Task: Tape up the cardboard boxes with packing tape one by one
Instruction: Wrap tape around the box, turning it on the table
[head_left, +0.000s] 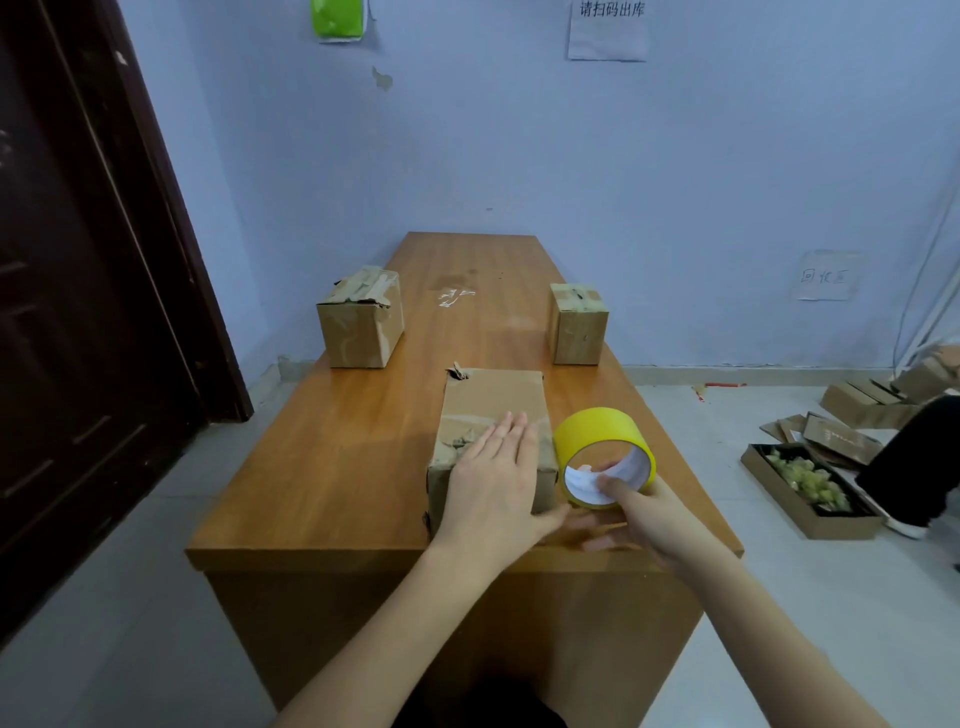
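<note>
A worn cardboard box (493, 400) lies lengthwise near the front edge of the wooden table (337, 467). My left hand (493, 478) rests flat on its near top, fingers straight. Just to its right, my right hand (644, 514) holds a yellow roll of packing tape (597, 431), thumb hooked inside the white core, fingers under the roll. The roll stands on edge beside the box's right side. Two smaller boxes stand farther back: one (361, 325) at the left edge, with old tape on top, one (577, 325) at the right edge.
A dark door (78, 312) stands to the left. On the floor to the right lie flattened cartons (857, 405) and an open tray of yellowish items (810, 483); a person's dark trouser leg (914, 457) stands there. Tape scraps (454, 297) stick to the table's middle.
</note>
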